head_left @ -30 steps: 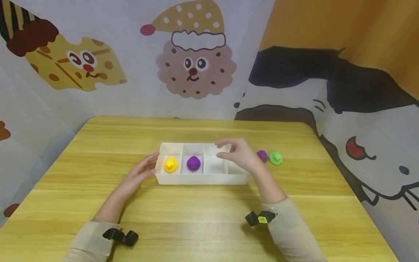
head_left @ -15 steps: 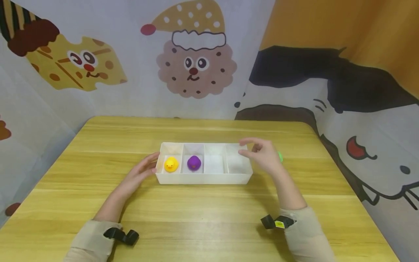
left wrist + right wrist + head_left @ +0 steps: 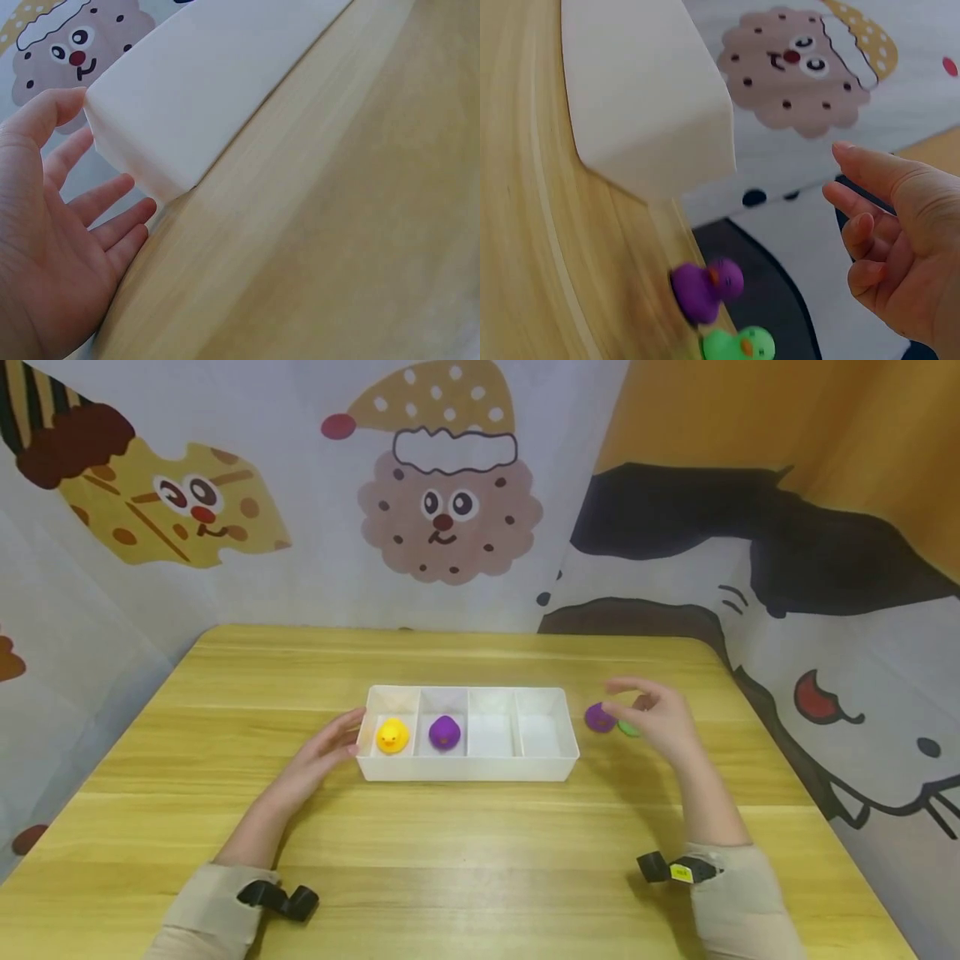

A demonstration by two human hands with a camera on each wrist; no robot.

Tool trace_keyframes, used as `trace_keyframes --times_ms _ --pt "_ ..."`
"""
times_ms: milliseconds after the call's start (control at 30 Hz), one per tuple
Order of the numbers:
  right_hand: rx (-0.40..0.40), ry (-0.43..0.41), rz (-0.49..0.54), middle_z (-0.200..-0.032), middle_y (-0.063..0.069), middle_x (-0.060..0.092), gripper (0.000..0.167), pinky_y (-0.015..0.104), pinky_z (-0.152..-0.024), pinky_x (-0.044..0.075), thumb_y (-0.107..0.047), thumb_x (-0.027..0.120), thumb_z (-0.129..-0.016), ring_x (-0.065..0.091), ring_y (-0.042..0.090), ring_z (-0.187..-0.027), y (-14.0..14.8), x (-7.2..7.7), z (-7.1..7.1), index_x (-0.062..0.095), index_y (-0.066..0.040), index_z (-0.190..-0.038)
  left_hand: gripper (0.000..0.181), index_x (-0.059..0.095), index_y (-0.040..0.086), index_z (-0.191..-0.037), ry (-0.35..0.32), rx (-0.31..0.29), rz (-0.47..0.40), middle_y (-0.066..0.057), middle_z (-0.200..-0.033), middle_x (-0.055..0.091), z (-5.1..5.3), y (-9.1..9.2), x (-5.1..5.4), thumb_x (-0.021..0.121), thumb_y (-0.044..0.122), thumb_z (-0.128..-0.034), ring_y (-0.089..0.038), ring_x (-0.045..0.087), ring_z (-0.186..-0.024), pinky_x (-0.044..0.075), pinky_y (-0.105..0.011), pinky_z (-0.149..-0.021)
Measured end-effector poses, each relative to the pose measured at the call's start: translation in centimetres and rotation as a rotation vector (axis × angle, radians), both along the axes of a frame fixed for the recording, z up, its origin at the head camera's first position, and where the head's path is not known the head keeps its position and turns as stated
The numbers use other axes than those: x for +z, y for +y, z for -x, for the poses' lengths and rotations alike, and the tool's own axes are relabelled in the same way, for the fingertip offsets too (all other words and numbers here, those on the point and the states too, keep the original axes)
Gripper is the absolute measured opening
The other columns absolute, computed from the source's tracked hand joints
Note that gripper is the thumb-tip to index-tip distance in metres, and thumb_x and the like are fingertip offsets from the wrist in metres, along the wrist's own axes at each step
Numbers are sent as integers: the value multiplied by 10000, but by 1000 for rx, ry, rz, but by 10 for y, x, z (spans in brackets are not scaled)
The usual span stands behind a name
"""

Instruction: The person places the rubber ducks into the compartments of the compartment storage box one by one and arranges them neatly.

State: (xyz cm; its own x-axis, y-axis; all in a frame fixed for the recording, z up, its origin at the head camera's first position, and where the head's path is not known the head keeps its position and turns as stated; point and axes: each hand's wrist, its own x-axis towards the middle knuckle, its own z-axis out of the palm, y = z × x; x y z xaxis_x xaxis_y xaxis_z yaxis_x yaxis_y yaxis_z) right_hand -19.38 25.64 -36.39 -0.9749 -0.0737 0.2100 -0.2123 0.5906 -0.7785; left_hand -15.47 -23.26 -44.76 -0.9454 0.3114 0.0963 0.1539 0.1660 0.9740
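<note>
A white box with several compartments (image 3: 465,769) stands on the table. Its leftmost compartment holds a yellow rubber duck (image 3: 392,737), and the one beside it a purple rubber duck (image 3: 445,733). My left hand (image 3: 317,756) touches the box's left end with its fingertips, the fingers loosely extended in the left wrist view. Off the box's right end, a second purple duck (image 3: 706,289) and a green duck (image 3: 739,345) sit side by side. Over them hovers my right hand (image 3: 660,718), thumb and forefinger apart and holding nothing; it partly hides the green duck in the head view.
The wooden table (image 3: 465,860) reaches back to a cartoon-printed curtain (image 3: 300,593). A black device (image 3: 277,902) is strapped to the left sleeve, and another black device (image 3: 675,868) to the right one.
My right hand has moved rightward from above the box to the loose ducks, uncovering the two right compartments. My left hand and the ducks in the box stay where they were.
</note>
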Motion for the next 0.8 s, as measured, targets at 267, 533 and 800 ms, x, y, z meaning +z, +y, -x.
trace_keyframes --times_ms 267,533,800 --pt "-64 -40 1 -1145 66 644 505 273 -468 400 -421 718 -840 509 183 -622 28 -8 4 643 -104 -1226 551 276 82 -1507 1 -3 1 -189 -1531 257 1 2 0 486 115 -998 -423 292 -1346 224 -622 -1040" --pt "-71 -86 24 -1198 85 612 515 273 -521 436 -381 702 -867 504 191 -595 45 -22 9 603 -78 -1272 556 279 88 -1507 -8 3 3 -179 -1530 266 0 0 0 497 154 -1000 -419 291 -1348 225 -621 -1040" --pt "-80 -149 37 -1250 116 574 540 297 -536 462 -361 696 -879 538 208 -644 59 -37 13 565 -56 -1305 553 277 99 -1509 -6 -3 10 -166 -1536 258 0 -1 -1 493 167 -1005 -412 282 -1354 223 -626 -1039"
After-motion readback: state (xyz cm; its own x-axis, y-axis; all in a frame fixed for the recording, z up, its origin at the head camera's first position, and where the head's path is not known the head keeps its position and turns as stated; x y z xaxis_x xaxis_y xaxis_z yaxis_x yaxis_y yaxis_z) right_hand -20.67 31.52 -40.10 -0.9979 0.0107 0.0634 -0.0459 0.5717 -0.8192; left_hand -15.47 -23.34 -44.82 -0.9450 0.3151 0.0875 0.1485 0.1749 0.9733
